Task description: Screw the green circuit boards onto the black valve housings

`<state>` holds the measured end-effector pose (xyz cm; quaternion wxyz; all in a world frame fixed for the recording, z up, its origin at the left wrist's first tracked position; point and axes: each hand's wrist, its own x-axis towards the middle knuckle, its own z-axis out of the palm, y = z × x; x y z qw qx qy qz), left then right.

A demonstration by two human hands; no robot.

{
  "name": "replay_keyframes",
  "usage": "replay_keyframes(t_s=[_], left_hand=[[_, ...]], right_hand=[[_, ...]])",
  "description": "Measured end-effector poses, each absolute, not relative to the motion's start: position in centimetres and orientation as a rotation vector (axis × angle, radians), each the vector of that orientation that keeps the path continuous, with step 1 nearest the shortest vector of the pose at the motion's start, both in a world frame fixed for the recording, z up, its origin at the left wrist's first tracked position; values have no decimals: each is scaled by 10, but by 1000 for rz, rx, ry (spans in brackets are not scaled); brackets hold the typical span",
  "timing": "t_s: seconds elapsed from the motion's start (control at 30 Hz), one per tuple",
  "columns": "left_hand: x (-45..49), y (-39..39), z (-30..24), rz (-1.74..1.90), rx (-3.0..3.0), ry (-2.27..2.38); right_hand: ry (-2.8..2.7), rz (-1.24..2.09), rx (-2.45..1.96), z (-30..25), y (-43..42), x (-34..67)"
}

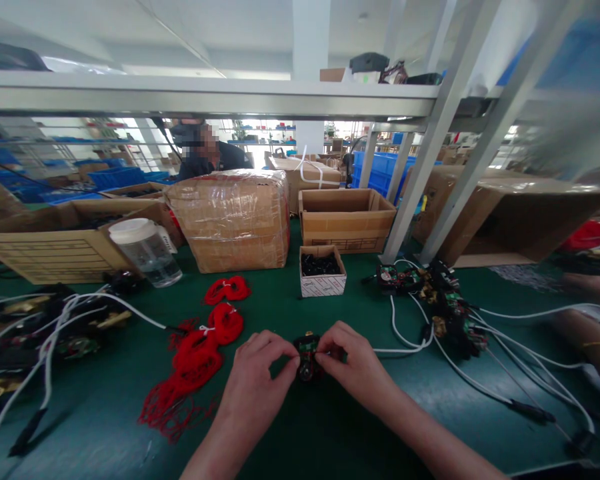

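A small black unit with a green circuit board (307,357) sits on the green bench in front of me, with a brass-coloured bit at its far end. My left hand (263,373) pinches at its left side, thumb and forefinger together. On its opposite side my right hand (347,357) pinches in the same way. Whatever fine part the fingertips grip is too small to make out. Left of my hands lie bundles of red wire (197,360), some tied with white. Beyond the unit stands a small white box (323,285) filled with small black parts.
More black units with brass fittings and white cables lie at left (75,333) and right (450,307). A water bottle (147,253), a plastic-wrapped carton (230,220) and an open carton (347,233) line the back, under a metal shelf (205,100). Another person's arm (590,340) is at right.
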<state>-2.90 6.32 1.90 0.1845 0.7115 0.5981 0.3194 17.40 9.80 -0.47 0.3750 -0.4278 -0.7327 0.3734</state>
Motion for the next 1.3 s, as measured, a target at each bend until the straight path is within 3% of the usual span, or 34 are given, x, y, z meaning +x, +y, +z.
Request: replay_keyframes(t_s=[0.37,0.83,1.3], left_hand=[[-30,68,24,863,1713,1662],[-29,72,1,1056,2092,1648],[-29,76,2,1082,1940,1638]], right_hand=[[-1780,975,-1143,-13,94,164],[-1702,940,-1148,-22,98,162],[-1598,1040,-1167,-18,96,158]])
